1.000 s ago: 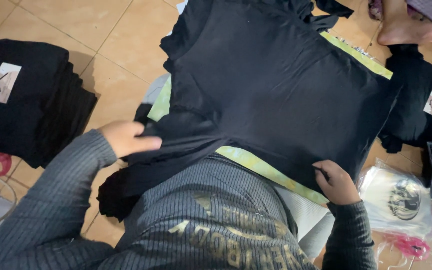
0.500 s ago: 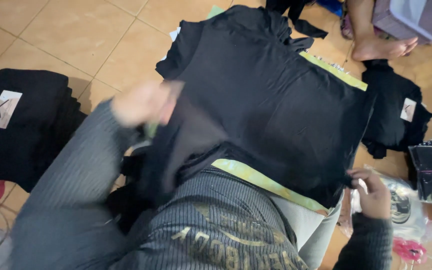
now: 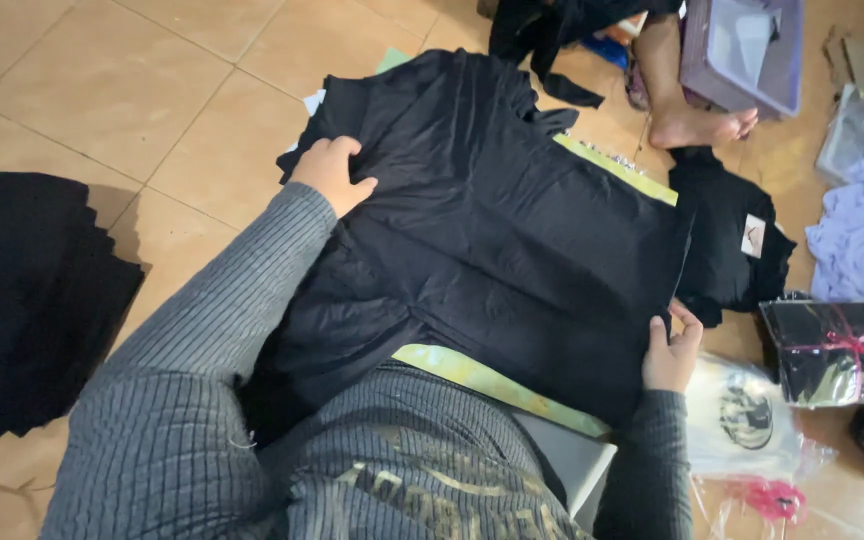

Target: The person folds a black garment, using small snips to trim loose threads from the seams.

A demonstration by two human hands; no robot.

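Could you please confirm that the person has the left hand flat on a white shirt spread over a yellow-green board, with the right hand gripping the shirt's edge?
Not quite: the shirt is black, not white. The head view shows the left hand resting on its upper left part and the right hand gripping its right edge, with the yellow-green board showing beneath the fabric.

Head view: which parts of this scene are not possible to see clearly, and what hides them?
- Yellow-green board: mostly covered by the black shirt; only two edge strips show.
- Left hand: palm is pressed down on the shirt and hidden.
- Right hand: fingertips curl behind the shirt's edge.
- Other person's bare foot: the leg is cut off by the top edge.
- Folded black stack: cut off by the left edge.
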